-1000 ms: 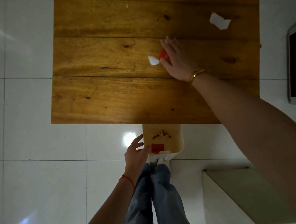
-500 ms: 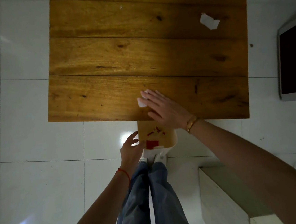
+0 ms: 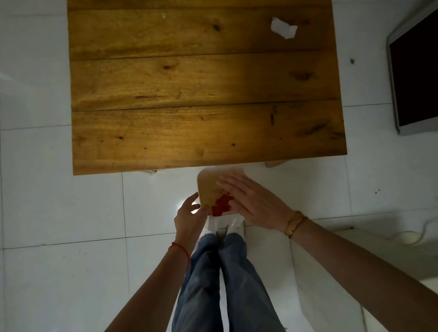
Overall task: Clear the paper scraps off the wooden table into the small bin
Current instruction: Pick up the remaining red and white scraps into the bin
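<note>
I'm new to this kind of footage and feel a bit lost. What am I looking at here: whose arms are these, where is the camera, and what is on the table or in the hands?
There is no machine here. A person wears a wide-angle camera on the head, so the single view looks down past their own arms, jeans and shoes. The left hand steadies the side of a small bin that sits on the white tiled floor just below the near edge of the wooden table. The right hand, fingers spread flat, is over the bin's opening; red paper scraps show inside beside it. Whether that hand holds anything cannot be seen. On the table, one white paper scrap lies near the far right corner, and a tiny white fleck lies far back. A dark screen is at the right.
</note>
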The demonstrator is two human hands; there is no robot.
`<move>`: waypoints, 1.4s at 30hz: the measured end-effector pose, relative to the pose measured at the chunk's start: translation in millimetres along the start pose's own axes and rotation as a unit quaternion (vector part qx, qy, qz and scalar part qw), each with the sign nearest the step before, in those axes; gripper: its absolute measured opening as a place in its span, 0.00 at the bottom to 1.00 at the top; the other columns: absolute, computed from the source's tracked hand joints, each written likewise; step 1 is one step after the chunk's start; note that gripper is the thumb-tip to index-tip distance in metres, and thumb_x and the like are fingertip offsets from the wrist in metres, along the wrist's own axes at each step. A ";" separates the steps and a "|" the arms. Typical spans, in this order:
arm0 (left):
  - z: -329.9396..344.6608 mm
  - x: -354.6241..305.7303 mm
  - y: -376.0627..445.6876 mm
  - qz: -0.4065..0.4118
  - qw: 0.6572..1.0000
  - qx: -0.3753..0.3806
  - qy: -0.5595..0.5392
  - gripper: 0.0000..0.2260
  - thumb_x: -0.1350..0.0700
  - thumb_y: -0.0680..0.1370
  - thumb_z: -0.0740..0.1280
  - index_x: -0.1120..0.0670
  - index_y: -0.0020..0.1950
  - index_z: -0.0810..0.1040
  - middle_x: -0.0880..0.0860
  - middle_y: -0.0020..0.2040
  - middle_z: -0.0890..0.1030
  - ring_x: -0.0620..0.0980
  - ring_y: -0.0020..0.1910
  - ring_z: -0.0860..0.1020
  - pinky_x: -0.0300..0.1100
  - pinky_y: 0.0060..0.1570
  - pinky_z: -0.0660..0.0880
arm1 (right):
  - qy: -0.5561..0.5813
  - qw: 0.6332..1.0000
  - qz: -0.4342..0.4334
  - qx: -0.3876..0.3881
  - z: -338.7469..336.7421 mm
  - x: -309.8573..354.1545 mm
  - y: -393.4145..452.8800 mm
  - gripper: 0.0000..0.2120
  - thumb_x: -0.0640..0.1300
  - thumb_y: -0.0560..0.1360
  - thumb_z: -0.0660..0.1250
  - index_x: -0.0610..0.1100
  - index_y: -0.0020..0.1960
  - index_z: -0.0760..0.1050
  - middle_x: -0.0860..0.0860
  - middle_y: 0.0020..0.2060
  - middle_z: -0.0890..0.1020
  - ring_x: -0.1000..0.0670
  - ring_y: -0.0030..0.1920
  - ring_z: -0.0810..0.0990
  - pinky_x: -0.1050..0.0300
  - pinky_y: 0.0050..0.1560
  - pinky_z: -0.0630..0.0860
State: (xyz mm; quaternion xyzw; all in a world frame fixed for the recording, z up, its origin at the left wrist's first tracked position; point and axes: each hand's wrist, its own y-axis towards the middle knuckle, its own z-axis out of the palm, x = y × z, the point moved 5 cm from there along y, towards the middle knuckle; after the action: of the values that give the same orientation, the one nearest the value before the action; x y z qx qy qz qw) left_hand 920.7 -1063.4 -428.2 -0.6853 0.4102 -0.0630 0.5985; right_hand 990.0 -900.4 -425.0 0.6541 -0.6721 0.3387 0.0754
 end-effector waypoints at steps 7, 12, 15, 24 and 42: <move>-15.0 -19.5 -61.0 0.033 0.999 0.008 0.000 0.31 0.47 0.64 0.70 0.50 0.68 0.74 0.57 0.58 0.82 0.56 0.56 0.80 0.55 0.60 0.77 | 0.013 0.987 0.089 -0.136 -53.9 27.1 -38.9 0.23 0.50 0.82 0.51 0.44 0.74 0.63 0.46 0.72 0.67 0.47 0.74 0.61 0.48 0.75 0.60; -27.7 -54.1 -111.2 0.073 0.997 0.004 -0.004 0.30 0.48 0.65 0.70 0.51 0.68 0.74 0.57 0.57 0.82 0.56 0.56 0.80 0.56 0.60 0.77 | 0.056 0.963 0.151 -0.217 -100.3 49.0 -84.4 0.23 0.50 0.81 0.53 0.41 0.72 0.66 0.45 0.70 0.70 0.46 0.72 0.64 0.49 0.73 0.64; -33.6 -75.3 -138.1 0.096 0.995 0.002 0.004 0.33 0.47 0.62 0.67 0.49 0.67 0.74 0.56 0.56 0.82 0.55 0.56 0.80 0.54 0.60 0.77 | 0.066 0.946 0.178 -0.262 -125.1 62.1 -112.3 0.21 0.46 0.81 0.57 0.40 0.71 0.68 0.44 0.68 0.72 0.46 0.71 0.67 0.51 0.71 0.64; -28.3 -107.4 -170.4 0.153 0.985 0.045 0.073 0.28 0.47 0.59 0.66 0.47 0.60 0.78 0.52 0.49 0.85 0.54 0.51 0.82 0.56 0.58 0.78 | 0.090 0.891 0.262 -0.360 -172.2 79.1 -189.3 0.22 0.51 0.80 0.55 0.42 0.69 0.70 0.45 0.66 0.74 0.47 0.68 0.70 0.52 0.67 0.70; 113.0 -215.0 -250.8 0.200 0.971 0.081 0.102 0.22 0.58 0.68 0.67 0.51 0.62 0.78 0.55 0.41 0.84 0.56 0.41 0.82 0.57 0.51 0.81 | 0.105 0.867 0.316 -0.372 -252.9 -43.3 -284.5 0.19 0.46 0.81 0.60 0.42 0.70 0.69 0.46 0.66 0.74 0.47 0.66 0.71 0.53 0.68 0.67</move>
State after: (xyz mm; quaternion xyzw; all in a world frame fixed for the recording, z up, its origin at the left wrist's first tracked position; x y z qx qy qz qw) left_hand 967.1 -852.7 -153.6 -0.5288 0.5909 -0.0446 0.6076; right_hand 1174.0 -700.2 -155.1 0.2908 -0.9073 0.1361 0.2717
